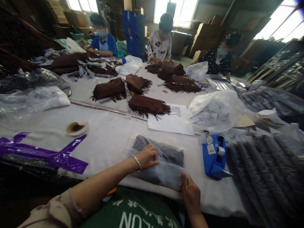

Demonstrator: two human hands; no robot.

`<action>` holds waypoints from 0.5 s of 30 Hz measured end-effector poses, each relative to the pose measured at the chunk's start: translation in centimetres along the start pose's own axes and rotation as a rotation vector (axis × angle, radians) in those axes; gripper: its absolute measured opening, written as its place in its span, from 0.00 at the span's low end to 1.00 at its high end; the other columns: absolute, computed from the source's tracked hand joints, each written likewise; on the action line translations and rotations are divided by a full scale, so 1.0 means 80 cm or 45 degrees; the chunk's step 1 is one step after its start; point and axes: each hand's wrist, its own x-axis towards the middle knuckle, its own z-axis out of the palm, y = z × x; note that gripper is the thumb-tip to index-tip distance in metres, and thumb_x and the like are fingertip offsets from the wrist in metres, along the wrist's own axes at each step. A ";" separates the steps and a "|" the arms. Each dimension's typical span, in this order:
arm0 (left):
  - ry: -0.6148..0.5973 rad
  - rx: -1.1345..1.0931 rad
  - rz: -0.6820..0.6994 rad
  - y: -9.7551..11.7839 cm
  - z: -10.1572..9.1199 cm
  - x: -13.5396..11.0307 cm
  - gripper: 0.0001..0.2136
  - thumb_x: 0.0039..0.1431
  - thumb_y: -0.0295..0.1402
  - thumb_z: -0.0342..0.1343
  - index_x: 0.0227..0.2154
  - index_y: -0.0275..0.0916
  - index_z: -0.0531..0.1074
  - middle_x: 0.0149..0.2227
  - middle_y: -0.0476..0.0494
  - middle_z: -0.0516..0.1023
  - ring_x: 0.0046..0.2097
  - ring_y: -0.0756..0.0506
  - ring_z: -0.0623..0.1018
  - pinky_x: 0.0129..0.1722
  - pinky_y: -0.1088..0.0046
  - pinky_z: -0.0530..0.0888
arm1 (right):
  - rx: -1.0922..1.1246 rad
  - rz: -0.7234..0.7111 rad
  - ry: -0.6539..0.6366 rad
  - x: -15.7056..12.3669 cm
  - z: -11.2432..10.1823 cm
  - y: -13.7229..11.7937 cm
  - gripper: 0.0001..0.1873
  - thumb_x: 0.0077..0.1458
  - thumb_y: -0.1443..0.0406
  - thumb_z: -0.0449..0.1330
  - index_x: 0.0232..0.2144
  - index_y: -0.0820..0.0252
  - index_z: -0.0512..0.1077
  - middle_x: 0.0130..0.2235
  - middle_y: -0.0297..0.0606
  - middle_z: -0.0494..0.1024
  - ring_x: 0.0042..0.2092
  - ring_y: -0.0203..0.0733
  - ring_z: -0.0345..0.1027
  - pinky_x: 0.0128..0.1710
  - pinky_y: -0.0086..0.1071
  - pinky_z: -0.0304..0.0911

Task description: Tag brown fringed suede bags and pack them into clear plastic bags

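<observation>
A clear plastic bag (163, 172) with something dark grey and flat inside lies on the table in front of me. My left hand (147, 157) is over its middle, fingers curled and closed on the plastic film, with a bracelet at the wrist. At the bag's near right corner, my right hand (190, 190) pinches the edge between thumb and fingers. The film's near part looks cloudy and folded over the dark contents. Right of the bag stands a blue tape dispenser (215, 156) with white labels on its side.
Several filled bags (258, 167) lie in a row at the right. Beyond my hands are brown fringed bags (148, 105), a printed sheet (171, 122) and a large plastic sack (215, 110). A small dish (77, 127) and purple tape (59, 158) are left. Co-workers stand across the table.
</observation>
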 end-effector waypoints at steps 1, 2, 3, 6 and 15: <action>0.023 -0.016 0.012 -0.002 0.001 -0.001 0.10 0.54 0.35 0.61 0.25 0.36 0.67 0.33 0.45 0.70 0.41 0.45 0.68 0.46 0.67 0.66 | 0.009 0.018 -0.005 0.000 0.000 -0.001 0.27 0.59 0.44 0.40 0.24 0.53 0.65 0.21 0.31 0.72 0.25 0.42 0.66 0.30 0.34 0.55; 0.047 -0.014 0.020 -0.004 0.003 -0.004 0.09 0.56 0.35 0.59 0.26 0.36 0.66 0.33 0.45 0.70 0.40 0.45 0.68 0.44 0.68 0.66 | 0.020 0.040 -0.009 0.000 -0.001 -0.002 0.26 0.59 0.44 0.41 0.25 0.53 0.65 0.21 0.31 0.72 0.25 0.42 0.66 0.30 0.33 0.55; 0.071 0.004 0.020 -0.005 0.006 -0.006 0.09 0.59 0.35 0.56 0.28 0.36 0.66 0.33 0.45 0.70 0.39 0.46 0.68 0.43 0.69 0.67 | 0.031 0.060 -0.007 0.001 -0.002 -0.003 0.25 0.58 0.44 0.42 0.25 0.53 0.65 0.20 0.30 0.72 0.24 0.42 0.66 0.30 0.33 0.55; 0.126 0.123 -0.024 -0.009 0.018 -0.014 0.09 0.64 0.36 0.48 0.30 0.37 0.65 0.32 0.45 0.69 0.36 0.46 0.69 0.38 0.71 0.67 | 0.085 0.070 0.024 0.008 -0.008 -0.008 0.23 0.57 0.44 0.45 0.28 0.53 0.66 0.20 0.31 0.72 0.24 0.42 0.67 0.29 0.32 0.56; 0.131 0.245 -0.245 -0.013 0.029 -0.006 0.11 0.63 0.41 0.48 0.30 0.39 0.66 0.29 0.48 0.74 0.30 0.48 0.73 0.30 0.74 0.65 | 0.362 -0.008 0.009 0.044 -0.034 -0.003 0.24 0.50 0.45 0.55 0.18 0.58 0.68 0.17 0.30 0.67 0.21 0.38 0.62 0.22 0.30 0.56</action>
